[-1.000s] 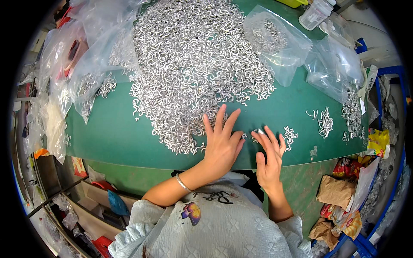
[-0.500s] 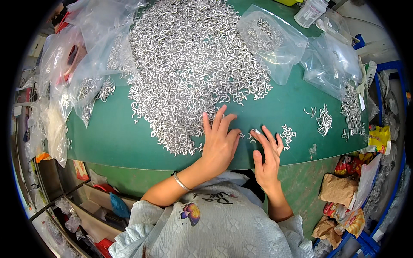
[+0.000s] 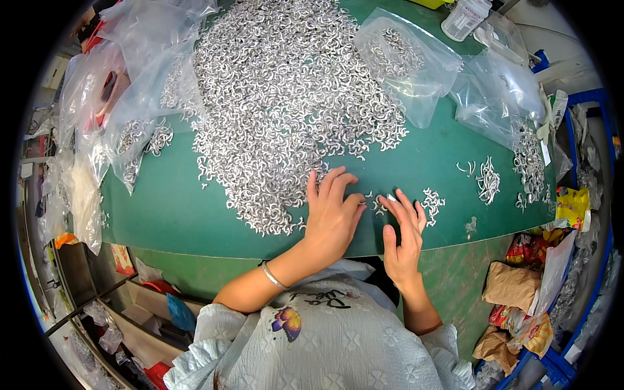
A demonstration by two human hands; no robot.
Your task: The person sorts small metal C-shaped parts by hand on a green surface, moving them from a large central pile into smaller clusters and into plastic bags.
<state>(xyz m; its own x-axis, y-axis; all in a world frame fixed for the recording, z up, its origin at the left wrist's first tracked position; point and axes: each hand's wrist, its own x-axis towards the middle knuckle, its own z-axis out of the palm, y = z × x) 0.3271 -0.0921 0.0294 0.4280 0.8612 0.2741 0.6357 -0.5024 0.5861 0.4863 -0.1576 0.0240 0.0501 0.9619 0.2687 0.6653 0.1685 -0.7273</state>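
A large heap of small curved silver metal pieces (image 3: 273, 130) covers the middle of the green table. My left hand (image 3: 330, 218), with a bracelet on its wrist, lies at the heap's lower right edge. Its fingers are spread and bent, the upper tips next to the pieces. My right hand (image 3: 406, 237) rests palm down to its right, fingers apart, with something white on one fingertip. Between the hands lie a few loose curved pieces (image 3: 378, 207), close to the right fingertips. Just right of that hand is a small cluster of curved pieces (image 3: 433, 205).
Clear plastic bags (image 3: 416, 84) holding more pieces lie at the far right, others (image 3: 140, 91) at the left. Further small piles (image 3: 487, 181) sit on the right of the green table (image 3: 182, 227). A white bottle (image 3: 465, 19) stands at the back. Blue shelving (image 3: 601, 208) is at right.
Both hands stay in nearly the same place. My left index finger has shifted slightly. The loose pieces between the hands lie a little differently, and the whole view has shifted slightly.
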